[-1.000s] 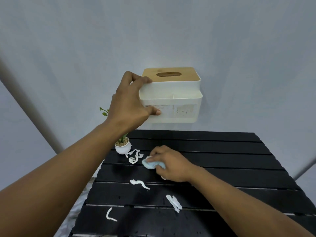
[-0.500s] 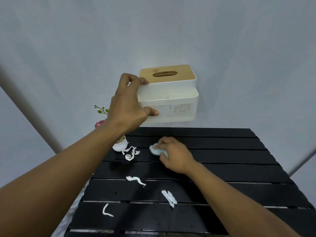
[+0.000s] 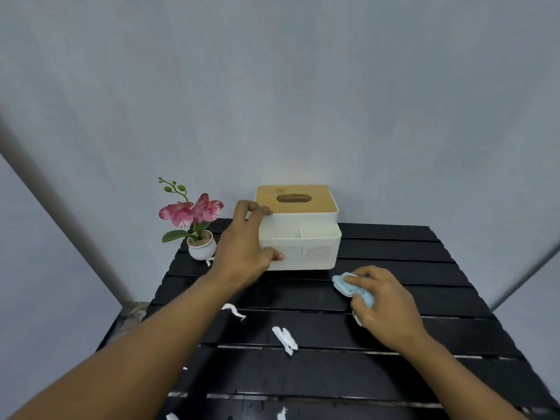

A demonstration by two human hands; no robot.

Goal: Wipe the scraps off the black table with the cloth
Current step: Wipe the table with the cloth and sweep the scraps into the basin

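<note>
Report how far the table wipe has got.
Early stage. Done: little that shows. In hand: the right hand presses the blue cloth on the black table; the left hand grips the tissue box. Left: white scraps mid-table, by the flower pot, and at the near edge.

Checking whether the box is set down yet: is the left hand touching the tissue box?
Touching. The head view shows the left hand wrapped around the tissue box, fingers on top, thumb against its front.
</note>
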